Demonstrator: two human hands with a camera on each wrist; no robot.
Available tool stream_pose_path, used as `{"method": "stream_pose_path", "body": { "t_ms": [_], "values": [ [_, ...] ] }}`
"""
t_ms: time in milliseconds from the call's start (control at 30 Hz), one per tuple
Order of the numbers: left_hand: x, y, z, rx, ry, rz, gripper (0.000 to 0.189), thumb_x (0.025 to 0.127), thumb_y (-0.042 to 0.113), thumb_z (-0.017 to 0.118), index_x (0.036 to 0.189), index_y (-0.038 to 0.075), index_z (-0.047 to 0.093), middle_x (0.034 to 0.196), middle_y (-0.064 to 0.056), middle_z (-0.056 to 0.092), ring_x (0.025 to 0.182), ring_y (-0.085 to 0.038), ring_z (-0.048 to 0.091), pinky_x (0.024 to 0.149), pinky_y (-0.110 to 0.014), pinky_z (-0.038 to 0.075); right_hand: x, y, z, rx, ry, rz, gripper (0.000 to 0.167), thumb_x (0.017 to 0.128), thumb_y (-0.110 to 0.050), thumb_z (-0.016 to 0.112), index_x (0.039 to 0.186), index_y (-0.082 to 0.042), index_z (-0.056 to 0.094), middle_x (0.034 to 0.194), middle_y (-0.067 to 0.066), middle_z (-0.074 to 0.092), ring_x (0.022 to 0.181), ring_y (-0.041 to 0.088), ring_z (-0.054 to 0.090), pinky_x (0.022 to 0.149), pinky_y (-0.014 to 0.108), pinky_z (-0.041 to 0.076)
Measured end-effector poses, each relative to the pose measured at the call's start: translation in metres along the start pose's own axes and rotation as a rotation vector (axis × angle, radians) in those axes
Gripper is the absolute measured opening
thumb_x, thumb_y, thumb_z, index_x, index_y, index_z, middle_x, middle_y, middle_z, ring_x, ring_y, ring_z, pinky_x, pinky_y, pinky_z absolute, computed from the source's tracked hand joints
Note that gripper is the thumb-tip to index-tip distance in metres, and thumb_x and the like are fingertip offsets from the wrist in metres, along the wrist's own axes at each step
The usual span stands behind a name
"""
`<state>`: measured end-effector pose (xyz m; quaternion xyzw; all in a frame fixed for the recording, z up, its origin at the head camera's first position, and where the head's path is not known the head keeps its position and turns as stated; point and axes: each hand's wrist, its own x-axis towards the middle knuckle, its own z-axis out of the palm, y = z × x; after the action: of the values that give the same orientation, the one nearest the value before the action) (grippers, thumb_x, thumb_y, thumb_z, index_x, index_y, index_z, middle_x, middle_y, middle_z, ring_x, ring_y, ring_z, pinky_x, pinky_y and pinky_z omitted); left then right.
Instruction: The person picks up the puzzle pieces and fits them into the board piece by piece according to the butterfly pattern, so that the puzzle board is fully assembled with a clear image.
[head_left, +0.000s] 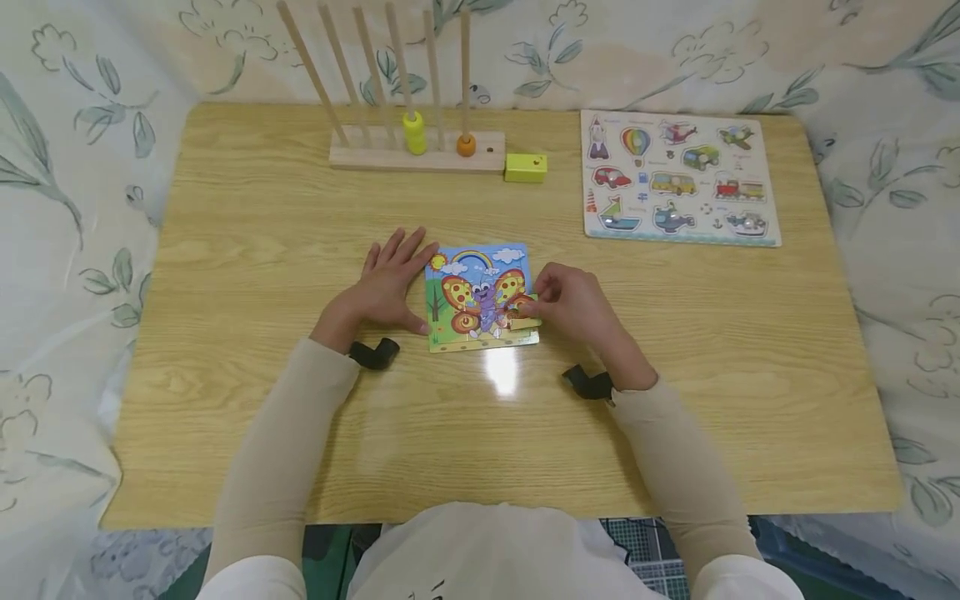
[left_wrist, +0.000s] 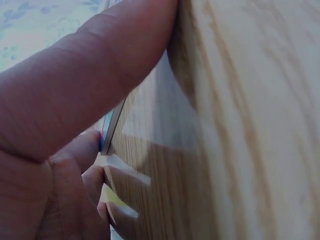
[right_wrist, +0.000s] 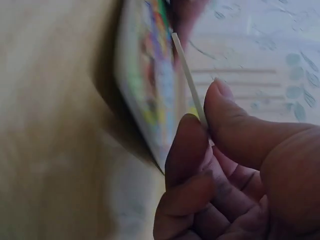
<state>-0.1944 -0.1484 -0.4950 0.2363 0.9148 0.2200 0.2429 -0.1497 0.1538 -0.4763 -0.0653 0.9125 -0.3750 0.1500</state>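
Note:
A square butterfly jigsaw puzzle (head_left: 476,271) with a blue sky and rainbow lies on the table. My left hand (head_left: 384,292) rests along its left side with the fingers spread and the thumb at the lower left edge. Over the puzzle's right side, my right hand (head_left: 576,307) pinches a puzzle piece (head_left: 527,323) between thumb and index finger. In the right wrist view the piece (right_wrist: 189,82) appears edge-on, thin and tilted, beside the blurred puzzle board (right_wrist: 145,75). The left wrist view shows the left thumb (left_wrist: 85,75) close to the wood surface.
Behind the puzzle stands a wooden peg stand (head_left: 416,158) with yellow and orange beads on some rods. A yellow block (head_left: 526,167) sits at its right end. A vehicle peg puzzle board (head_left: 652,221) lies at the back right. Floral cloth (head_left: 637,50) borders the table (head_left: 247,250).

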Motion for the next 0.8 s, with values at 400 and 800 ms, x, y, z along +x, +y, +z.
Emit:
{"method": "stream_pose_path", "body": {
  "t_ms": [400,800],
  "values": [
    [0.0,0.002,-0.001,-0.002,0.001,-0.004,0.125,0.06,0.043,0.089,0.156,0.018,0.012,0.163,-0.005,-0.007,0.148,-0.03,-0.017,0.115,-0.057,-0.012,0.002,-0.002,0.024,-0.125,0.0,-0.019,0.029,0.078,-0.031,0.079,0.083,-0.011,0.06,0.069,0.002,0.056,0.062,0.018,0.047,0.058,0.029,0.037],
    [-0.003,0.001,0.001,-0.016,0.009,0.001,0.126,0.059,0.042,0.089,0.156,0.019,0.012,0.163,-0.004,-0.007,0.148,-0.03,-0.018,0.115,-0.057,-0.013,0.001,-0.003,0.026,-0.106,0.007,-0.003,0.029,0.076,-0.028,0.082,0.078,-0.01,0.06,0.068,0.003,0.056,0.061,0.018,0.048,0.056,0.028,0.037]
  ]
}}
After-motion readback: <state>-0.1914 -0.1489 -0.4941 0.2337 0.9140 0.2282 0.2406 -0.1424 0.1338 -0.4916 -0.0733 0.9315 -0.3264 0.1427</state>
